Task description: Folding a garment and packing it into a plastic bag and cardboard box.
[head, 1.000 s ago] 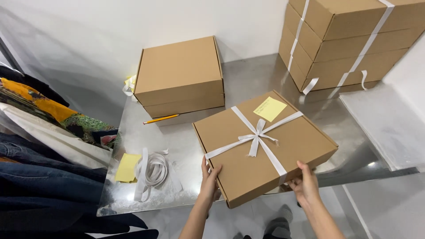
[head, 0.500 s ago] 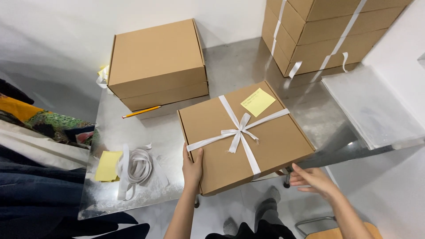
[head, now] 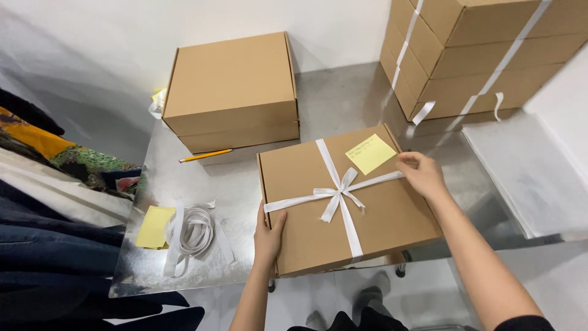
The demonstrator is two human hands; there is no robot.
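A flat cardboard box [head: 346, 202], tied crosswise with white ribbon [head: 335, 195] and bearing a yellow sticky note [head: 370, 153], lies at the near edge of a steel table [head: 343, 98]. The left hand [head: 268, 233] grips its near-left edge, thumb on top and fingers underneath; the right hand [head: 422, 175] curls loosely over the far-right edge beside the note. The box looks stiff and fairly light, its smooth card best held by opposite edges rather than by the soft bow.
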